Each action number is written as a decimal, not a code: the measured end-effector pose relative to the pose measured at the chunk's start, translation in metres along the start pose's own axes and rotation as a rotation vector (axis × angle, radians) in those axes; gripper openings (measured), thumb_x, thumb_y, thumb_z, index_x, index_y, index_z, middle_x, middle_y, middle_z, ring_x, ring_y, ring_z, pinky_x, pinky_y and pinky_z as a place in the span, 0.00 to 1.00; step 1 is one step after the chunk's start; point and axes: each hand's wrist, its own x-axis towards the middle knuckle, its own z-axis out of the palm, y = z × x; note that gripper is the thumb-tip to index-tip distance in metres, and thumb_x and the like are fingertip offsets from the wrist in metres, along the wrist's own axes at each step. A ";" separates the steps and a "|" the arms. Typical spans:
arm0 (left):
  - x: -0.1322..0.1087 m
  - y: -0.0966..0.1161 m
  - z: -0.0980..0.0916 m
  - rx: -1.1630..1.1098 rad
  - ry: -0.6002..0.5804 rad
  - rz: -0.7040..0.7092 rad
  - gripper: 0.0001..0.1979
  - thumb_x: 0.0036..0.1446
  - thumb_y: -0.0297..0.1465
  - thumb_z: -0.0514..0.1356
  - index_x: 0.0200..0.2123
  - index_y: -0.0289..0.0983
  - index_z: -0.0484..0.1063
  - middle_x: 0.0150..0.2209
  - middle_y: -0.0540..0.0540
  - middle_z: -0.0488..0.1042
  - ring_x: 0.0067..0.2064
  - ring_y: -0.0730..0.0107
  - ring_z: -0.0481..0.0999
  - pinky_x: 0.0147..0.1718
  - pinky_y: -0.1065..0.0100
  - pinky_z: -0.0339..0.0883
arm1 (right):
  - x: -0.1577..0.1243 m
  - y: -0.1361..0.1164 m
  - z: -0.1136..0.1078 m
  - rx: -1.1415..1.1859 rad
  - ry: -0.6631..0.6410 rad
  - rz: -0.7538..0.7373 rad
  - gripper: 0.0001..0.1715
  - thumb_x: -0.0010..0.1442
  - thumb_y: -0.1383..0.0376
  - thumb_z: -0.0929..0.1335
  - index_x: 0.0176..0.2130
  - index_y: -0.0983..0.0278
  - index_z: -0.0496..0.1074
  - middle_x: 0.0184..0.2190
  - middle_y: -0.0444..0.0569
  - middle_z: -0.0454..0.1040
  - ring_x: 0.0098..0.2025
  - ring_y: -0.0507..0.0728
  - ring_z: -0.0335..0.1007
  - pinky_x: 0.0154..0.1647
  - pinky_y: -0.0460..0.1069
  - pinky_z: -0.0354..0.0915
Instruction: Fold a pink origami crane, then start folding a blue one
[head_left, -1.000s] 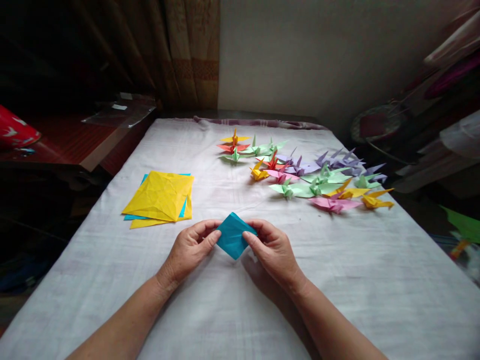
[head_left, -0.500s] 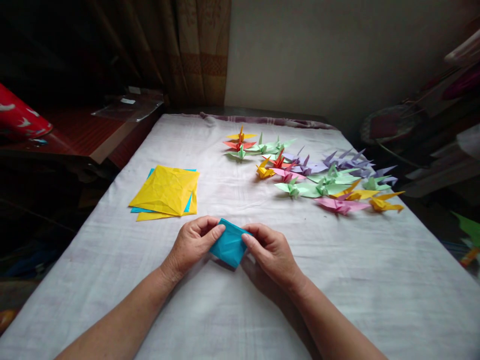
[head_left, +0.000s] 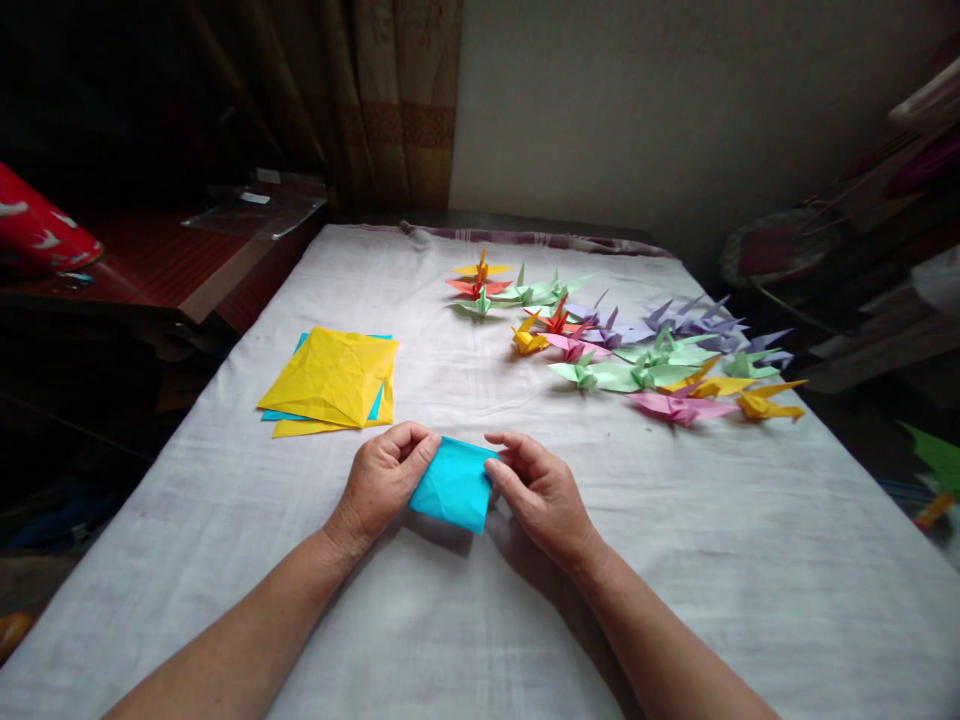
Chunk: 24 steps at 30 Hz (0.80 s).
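A folded square of blue paper (head_left: 453, 486) is held just above the white cloth, its face creased and tilted up toward me. My left hand (head_left: 386, 482) pinches its upper left edge between thumb and fingers. At the upper right corner, the thumb of my right hand (head_left: 544, 498) presses on the front, with the fingers curled behind. Beyond my left hand lies a stack of yellow paper (head_left: 330, 375), folded and creased, with blue paper (head_left: 377, 402) showing between the layers.
Several folded paper cranes (head_left: 660, 358) in green, purple, pink, red and yellow spread across the table's far right. A dark red wooden surface (head_left: 165, 270) at left carries a clear plastic bag (head_left: 262, 208) and a red patterned object (head_left: 41, 225). White cloth (head_left: 420, 630) covers the table.
The blue paper has turned so its face is flatter to view and brighter, and it has shifted slightly left. My left thumb has moved a little left along with it.
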 end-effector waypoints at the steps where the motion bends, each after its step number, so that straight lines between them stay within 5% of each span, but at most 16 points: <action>1: 0.000 -0.001 0.000 0.003 0.007 0.002 0.15 0.57 0.41 0.58 0.26 0.35 0.73 0.25 0.50 0.73 0.29 0.71 0.71 0.27 0.73 0.64 | 0.001 0.000 0.000 0.000 0.016 -0.002 0.17 0.59 0.58 0.68 0.46 0.64 0.74 0.24 0.41 0.70 0.24 0.51 0.65 0.26 0.45 0.61; 5: -0.001 -0.006 0.002 0.033 -0.060 -0.007 0.17 0.59 0.41 0.57 0.44 0.35 0.75 0.22 0.54 0.69 0.25 0.73 0.69 0.25 0.74 0.62 | 0.006 0.003 -0.002 -0.125 0.119 -0.011 0.14 0.59 0.59 0.67 0.43 0.63 0.74 0.25 0.43 0.73 0.24 0.51 0.65 0.26 0.45 0.62; 8: -0.002 -0.008 0.001 0.228 -0.050 0.115 0.24 0.62 0.37 0.56 0.60 0.36 0.66 0.27 0.52 0.74 0.29 0.71 0.73 0.32 0.71 0.68 | 0.013 0.007 -0.006 -0.302 0.174 -0.052 0.13 0.60 0.59 0.66 0.43 0.61 0.75 0.28 0.45 0.76 0.26 0.52 0.68 0.29 0.47 0.63; 12: -0.001 -0.007 -0.004 0.525 -0.033 0.482 0.16 0.64 0.33 0.55 0.52 0.40 0.75 0.49 0.42 0.77 0.50 0.60 0.74 0.54 0.58 0.67 | 0.020 0.013 -0.010 -0.468 0.200 -0.110 0.13 0.61 0.60 0.65 0.43 0.60 0.76 0.31 0.48 0.78 0.32 0.56 0.72 0.37 0.50 0.66; 15: -0.001 -0.009 -0.005 0.677 -0.208 0.634 0.15 0.66 0.32 0.53 0.51 0.43 0.77 0.57 0.44 0.74 0.63 0.54 0.65 0.64 0.47 0.54 | 0.022 0.017 -0.010 -0.538 0.197 -0.123 0.13 0.61 0.61 0.65 0.43 0.60 0.76 0.32 0.49 0.79 0.34 0.57 0.73 0.40 0.51 0.66; 18: -0.001 -0.013 -0.003 0.792 -0.336 0.599 0.18 0.68 0.34 0.52 0.58 0.43 0.71 0.61 0.45 0.71 0.67 0.51 0.61 0.66 0.41 0.43 | 0.024 0.019 -0.009 -0.575 0.194 -0.140 0.14 0.63 0.60 0.64 0.42 0.60 0.76 0.32 0.49 0.79 0.35 0.58 0.73 0.40 0.52 0.67; 24: -0.003 -0.015 0.002 0.866 -0.320 0.536 0.19 0.69 0.36 0.52 0.61 0.45 0.68 0.62 0.44 0.69 0.68 0.49 0.58 0.65 0.34 0.35 | 0.015 0.010 -0.011 -0.632 0.204 -0.314 0.18 0.66 0.62 0.61 0.48 0.63 0.75 0.47 0.56 0.78 0.49 0.61 0.72 0.52 0.57 0.67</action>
